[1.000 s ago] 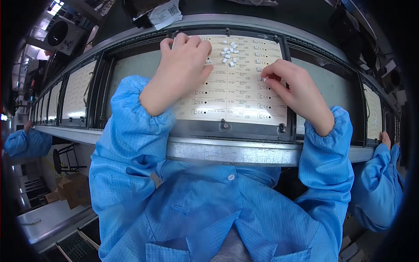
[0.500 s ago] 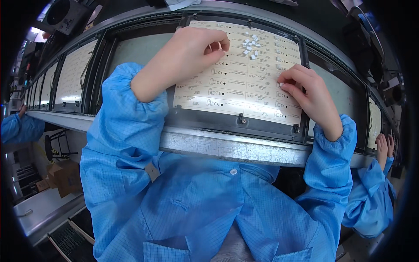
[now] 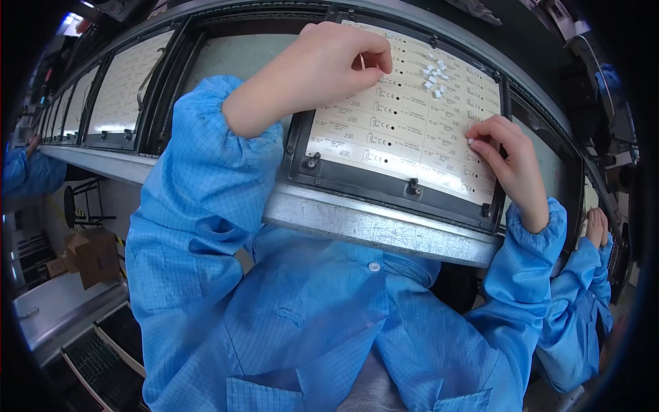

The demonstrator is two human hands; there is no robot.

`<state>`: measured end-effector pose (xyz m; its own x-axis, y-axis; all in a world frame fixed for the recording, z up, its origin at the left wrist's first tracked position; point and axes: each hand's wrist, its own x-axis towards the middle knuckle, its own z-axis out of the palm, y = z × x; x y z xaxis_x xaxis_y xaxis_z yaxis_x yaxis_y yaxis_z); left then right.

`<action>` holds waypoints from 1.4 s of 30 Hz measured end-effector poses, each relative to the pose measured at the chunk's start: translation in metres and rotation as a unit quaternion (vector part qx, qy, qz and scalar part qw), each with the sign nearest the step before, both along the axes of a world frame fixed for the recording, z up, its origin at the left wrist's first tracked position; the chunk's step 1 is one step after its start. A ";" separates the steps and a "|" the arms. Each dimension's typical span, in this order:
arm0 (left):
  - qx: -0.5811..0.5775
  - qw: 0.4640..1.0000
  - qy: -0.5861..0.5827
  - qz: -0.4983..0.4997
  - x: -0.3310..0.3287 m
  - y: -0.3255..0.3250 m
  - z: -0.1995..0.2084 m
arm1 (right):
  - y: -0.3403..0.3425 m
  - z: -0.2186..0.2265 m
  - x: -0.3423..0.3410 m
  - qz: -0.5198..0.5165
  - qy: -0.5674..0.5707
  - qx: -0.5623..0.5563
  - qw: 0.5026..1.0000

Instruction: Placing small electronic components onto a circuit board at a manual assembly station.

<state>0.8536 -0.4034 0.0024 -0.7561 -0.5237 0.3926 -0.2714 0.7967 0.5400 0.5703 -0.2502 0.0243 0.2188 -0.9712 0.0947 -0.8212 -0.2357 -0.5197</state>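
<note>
A cream printed panel [image 3: 405,154] lies in a black frame in front of me, with rows of outlines and black dots. My left hand [image 3: 343,65] is over its left column, thumb and index finger pinched together at the tips; whatever is between them is hidden. My right hand [image 3: 506,152] hovers at the right column, pinching a small white block [image 3: 471,141] between thumb and index finger. A loose cluster of small white blocks [image 3: 435,74] lies on the upper part of the panel. Several similar pieces seem to sit along the right column, above my right hand.
A metal rail [image 3: 371,223] runs along the near side. More framed panels [image 3: 130,89] line up to the left. A co-worker's hands [image 3: 596,226] and blue sleeve are at the right; another blue sleeve [image 3: 31,172] is at far left. A cardboard box [image 3: 95,257] stands lower left.
The framed panel and its white blocks sit farther right in view. Both my hands have shifted right along with it, their fingers still pinched.
</note>
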 end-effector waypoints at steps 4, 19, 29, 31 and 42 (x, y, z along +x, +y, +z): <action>0.020 0.999 -0.013 -0.022 0.001 0.002 0.005 | 0.000 0.005 0.005 0.022 0.055 -0.023 0.998; -0.025 0.996 -0.077 -0.022 -0.003 0.016 -0.002 | -0.053 -0.003 0.033 0.029 0.079 -0.081 0.993; -0.076 0.994 -0.070 -0.023 -0.002 0.011 -0.004 | -0.056 -0.013 0.029 0.079 0.089 -0.183 0.976; -0.105 0.991 -0.080 -0.025 0.001 0.012 -0.001 | -0.052 -0.005 0.028 0.055 0.049 -0.137 0.988; -0.156 0.985 -0.062 -0.044 0.002 0.013 -0.002 | -0.032 0.004 0.014 0.042 -0.029 -0.104 0.993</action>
